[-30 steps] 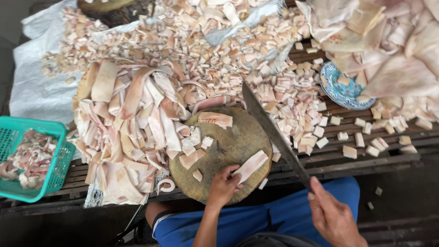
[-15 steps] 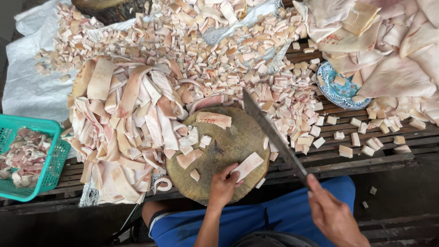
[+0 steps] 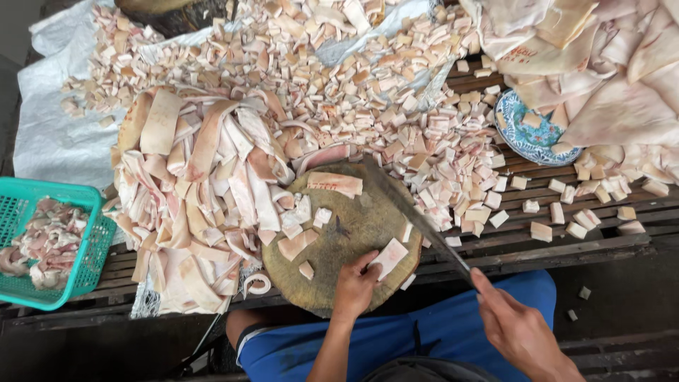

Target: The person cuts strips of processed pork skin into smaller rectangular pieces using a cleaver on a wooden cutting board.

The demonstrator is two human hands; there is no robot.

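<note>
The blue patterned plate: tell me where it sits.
In the head view, the blue patterned plate sits upper right on the slatted bench, partly under the big pale sheets, beside the cut cubes.

One round chopping block [image 3: 339, 233], one cleaver [image 3: 414, 212], one green basket [image 3: 92, 247], one patterned plate [image 3: 520, 138].

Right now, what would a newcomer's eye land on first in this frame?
The round wooden chopping block at centre, where the left hand pins a pale pink strip of fatty skin while the right hand holds a long dark cleaver raised above it. Next, the heap of long pink-white strips left of the block and the carpet of small cut cubes behind it. A green plastic basket of trimmings sits at far left.
</note>
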